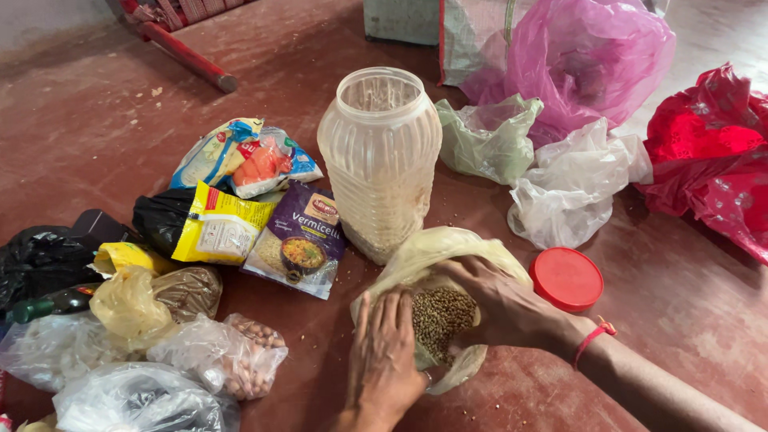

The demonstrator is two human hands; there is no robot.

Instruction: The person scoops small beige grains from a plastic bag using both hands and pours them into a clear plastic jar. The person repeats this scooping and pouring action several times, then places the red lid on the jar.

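Observation:
A pale yellowish plastic bag (436,248) lies open on the reddish floor, filled with small brown-green seeds (442,316). My left hand (384,360) presses flat against the bag's near left side. My right hand (500,304), a red thread at its wrist, grips the bag's open mouth from the right, fingers over the seeds. Just behind the bag stands a tall ribbed clear plastic jar (380,160), open at the top and partly filled. Its red lid (566,278) lies flat on the floor to the right of the bag.
Food packets lie left: a purple noodle packet (300,240), a yellow packet (220,228), a colourful snack bag (244,156), bagged peanuts (240,356), other tied bags. Behind and right sit green (488,136), white (572,188), pink (588,56) and red (712,152) bags.

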